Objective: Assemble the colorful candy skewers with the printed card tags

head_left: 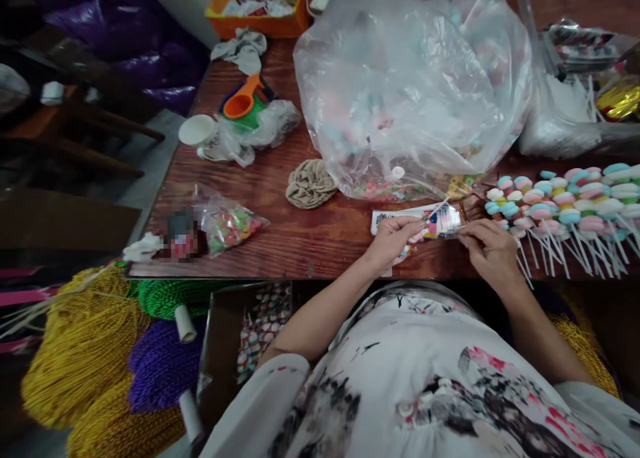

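Note:
Near the table's front edge, my left hand (397, 239) pinches a thin stick with small colourful pieces beneath the fingers. My right hand (487, 245) has its fingers closed on the edge of a small clear packet (450, 221), just right of the left hand. Under both lies a white printed sheet or stack of packaging (383, 219). To the right of my right hand, many candy skewers (565, 205) in pink, blue and white lie in rows, their white sticks pointing toward me.
A big clear bag (410, 85) of candies fills the back. On the left are a bag of gummies (233, 228), a beige cloth (311, 183), a white cup (197, 131) and an orange basket (257, 25). Packaging fills a clear bin (575, 135). Cord bundles (80, 338) hang below left.

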Action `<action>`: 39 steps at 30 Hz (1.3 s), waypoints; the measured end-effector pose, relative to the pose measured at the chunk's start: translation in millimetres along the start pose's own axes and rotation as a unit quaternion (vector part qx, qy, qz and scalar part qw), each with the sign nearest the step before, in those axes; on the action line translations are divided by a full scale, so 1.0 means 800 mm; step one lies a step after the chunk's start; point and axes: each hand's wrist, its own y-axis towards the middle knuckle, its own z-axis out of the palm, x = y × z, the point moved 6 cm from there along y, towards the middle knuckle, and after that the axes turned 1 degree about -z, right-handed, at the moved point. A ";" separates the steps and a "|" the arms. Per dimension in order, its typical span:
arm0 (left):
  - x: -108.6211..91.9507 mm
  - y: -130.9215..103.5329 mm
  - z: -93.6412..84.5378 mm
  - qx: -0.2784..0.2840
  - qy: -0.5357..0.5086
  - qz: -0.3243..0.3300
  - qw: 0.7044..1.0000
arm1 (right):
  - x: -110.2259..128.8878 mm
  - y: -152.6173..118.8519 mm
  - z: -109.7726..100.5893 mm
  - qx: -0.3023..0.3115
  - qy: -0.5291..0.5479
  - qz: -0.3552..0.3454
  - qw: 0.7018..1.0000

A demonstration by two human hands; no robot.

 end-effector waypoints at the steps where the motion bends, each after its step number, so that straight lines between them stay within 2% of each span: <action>1: 0.004 0.001 0.002 0.006 0.008 0.002 1.000 | -0.001 0.005 -0.010 -0.022 0.060 0.023 0.998; 3: 0.010 0.004 0.008 0.023 0.025 0.010 0.999 | 0.002 0.014 -0.028 -0.072 0.161 0.060 0.983; 5: 0.013 0.007 0.018 0.044 0.042 0.024 0.998 | 0.018 0.024 -0.037 -0.092 0.193 0.046 0.976; 9: -0.001 0.012 0.034 0.064 0.047 0.082 0.993 | 0.071 0.042 -0.011 0.007 0.071 -0.105 0.992; 12: -0.015 0.013 0.031 0.064 0.049 0.120 0.990 | 0.081 0.046 0.012 0.052 -0.028 -0.142 0.988; 14: -0.021 0.011 0.026 0.068 0.076 0.146 0.984 | 0.077 0.047 0.020 0.070 -0.034 -0.138 0.987; 16: -0.024 0.007 0.023 0.075 0.115 0.171 0.976 | 0.070 0.048 0.020 0.072 0.005 -0.119 0.990; 20: -0.030 -0.003 0.025 0.070 0.161 0.211 0.962 | 0.057 0.051 0.014 0.060 0.109 -0.029 0.992; 23: -0.038 -0.005 0.029 0.057 0.174 0.250 0.951 | 0.063 0.052 0.012 0.047 0.104 -0.030 0.993; 26: -0.038 0.000 0.030 0.055 0.165 0.245 0.954 | 0.072 0.049 0.011 0.020 0.083 -0.064 0.994; 29: -0.033 0.005 0.028 0.060 0.132 0.217 0.965 | 0.069 0.042 0.011 -0.014 0.148 -0.044 0.988; 32: -0.027 0.005 0.025 0.059 0.063 0.160 0.983 | 0.051 0.029 0.024 -0.007 0.284 0.056 0.957; 36: -0.022 0.001 0.023 0.037 -0.002 0.100 0.994 | 0.023 0.003 0.047 -0.054 0.451 0.206 0.867; 37: -0.021 0.001 0.023 0.036 -0.005 0.095 0.995 | 0.019 -0.002 0.053 -0.055 0.467 0.226 0.853; 39: -0.021 0.001 0.023 0.035 -0.003 0.092 0.995 | 0.015 -0.006 0.061 -0.023 0.477 0.242 0.844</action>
